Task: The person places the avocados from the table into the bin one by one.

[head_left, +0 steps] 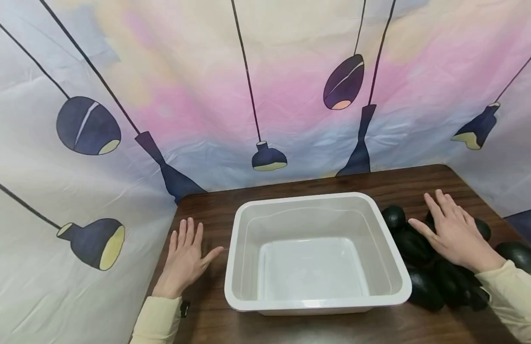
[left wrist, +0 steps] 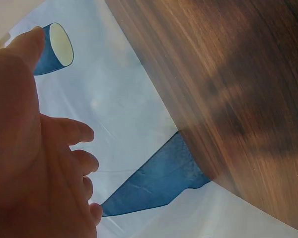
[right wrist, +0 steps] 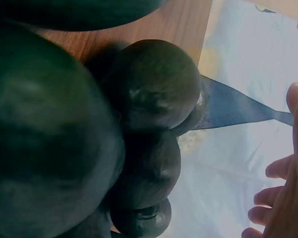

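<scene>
A white plastic basin [head_left: 314, 306] stands on the brown table, its inside bare. Left of it, my left hand [head_left: 183, 263] hovers over the table with fingers straight and thumb spread. The left wrist view shows this left hand [left wrist: 44, 148] holding nothing, its shadow on the wood. On the other side of the basin lies a pile of dark green avocados [head_left: 413, 246]. My right hand [head_left: 456, 234] is over that pile, fingers extended and grasping nothing. In the right wrist view, smooth rounded avocados [right wrist: 151, 84] fill the left and middle, with the right hand [right wrist: 283, 198] at the right edge.
The wooden table [head_left: 213, 329] has rounded far corners. Behind and beside it hangs a pastel cloth [head_left: 196, 95] printed with dark lamps. One avocado [head_left: 519, 258] lies at the far right, near the right sleeve [head_left: 512, 296]. A small black object [head_left: 185, 308] shows at the left wrist.
</scene>
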Action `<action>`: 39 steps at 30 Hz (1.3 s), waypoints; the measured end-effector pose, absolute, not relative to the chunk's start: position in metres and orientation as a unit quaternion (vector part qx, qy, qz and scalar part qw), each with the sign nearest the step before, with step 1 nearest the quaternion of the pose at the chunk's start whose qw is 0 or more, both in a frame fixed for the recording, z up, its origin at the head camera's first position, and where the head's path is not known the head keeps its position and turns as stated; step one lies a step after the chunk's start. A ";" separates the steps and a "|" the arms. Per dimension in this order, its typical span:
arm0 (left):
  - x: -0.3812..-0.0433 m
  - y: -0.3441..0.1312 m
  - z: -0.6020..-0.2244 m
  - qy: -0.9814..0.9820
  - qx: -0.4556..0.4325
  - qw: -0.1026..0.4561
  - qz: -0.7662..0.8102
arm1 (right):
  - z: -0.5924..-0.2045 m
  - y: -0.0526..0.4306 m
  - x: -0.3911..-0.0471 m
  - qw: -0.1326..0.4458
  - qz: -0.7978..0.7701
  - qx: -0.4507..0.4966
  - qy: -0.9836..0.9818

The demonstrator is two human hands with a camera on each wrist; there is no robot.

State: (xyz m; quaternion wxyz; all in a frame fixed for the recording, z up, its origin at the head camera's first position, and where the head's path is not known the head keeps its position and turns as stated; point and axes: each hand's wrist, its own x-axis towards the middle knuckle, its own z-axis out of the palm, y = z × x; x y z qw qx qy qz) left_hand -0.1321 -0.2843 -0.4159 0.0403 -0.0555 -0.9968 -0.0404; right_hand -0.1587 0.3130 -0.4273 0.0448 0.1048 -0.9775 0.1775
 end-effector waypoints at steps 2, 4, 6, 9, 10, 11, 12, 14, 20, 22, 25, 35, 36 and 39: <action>-0.133 -0.284 -0.415 -0.997 -0.056 0.041 -0.043 | -0.425 0.315 -0.158 0.050 0.176 0.106 -0.977; -0.133 -0.283 -0.414 -0.996 -0.056 0.041 -0.051 | -0.423 0.316 -0.157 0.053 0.175 0.106 -0.977; -0.132 -0.281 -0.411 -0.995 -0.058 0.044 -0.068 | -0.421 0.317 -0.155 0.056 0.176 0.104 -0.977; -0.121 -0.270 -0.404 -0.987 -0.066 0.044 -0.142 | -0.421 0.313 -0.146 0.062 0.185 0.098 -0.976; -0.115 -0.265 -0.401 -0.981 -0.067 0.041 -0.180 | -0.423 0.310 -0.141 0.068 0.193 0.095 -0.974; -0.107 -0.259 -0.399 -0.972 -0.069 0.040 -0.223 | -0.426 0.306 -0.135 0.075 0.201 0.090 -0.973; -0.098 -0.251 -0.397 -0.960 -0.069 0.040 -0.270 | -0.429 0.302 -0.129 0.085 0.211 0.087 -0.970; -0.080 -0.233 -0.395 -0.929 -0.067 0.047 -0.360 | -0.435 0.295 -0.114 0.109 0.228 0.079 -0.964; -0.049 -0.186 -0.404 -0.855 -0.075 0.108 -0.502 | -0.456 0.284 -0.082 0.182 0.251 0.088 -0.947; -0.045 -0.180 -0.407 -0.846 -0.078 0.126 -0.511 | -0.462 0.282 -0.079 0.188 0.250 0.095 -0.945; -0.042 -0.178 -0.408 -0.846 -0.077 0.138 -0.510 | -0.471 0.278 -0.078 0.173 0.253 0.105 -0.946; -0.038 -0.177 -0.408 -0.850 -0.054 0.090 -0.516 | -0.485 0.272 -0.073 0.148 0.265 0.108 -0.947; -0.037 -0.176 -0.407 -0.846 -0.047 0.082 -0.525 | -0.485 0.272 -0.072 0.147 0.263 0.106 -0.948; -0.037 -0.176 -0.406 -0.833 -0.033 0.054 -0.549 | -0.485 0.271 -0.069 0.141 0.251 0.104 -0.952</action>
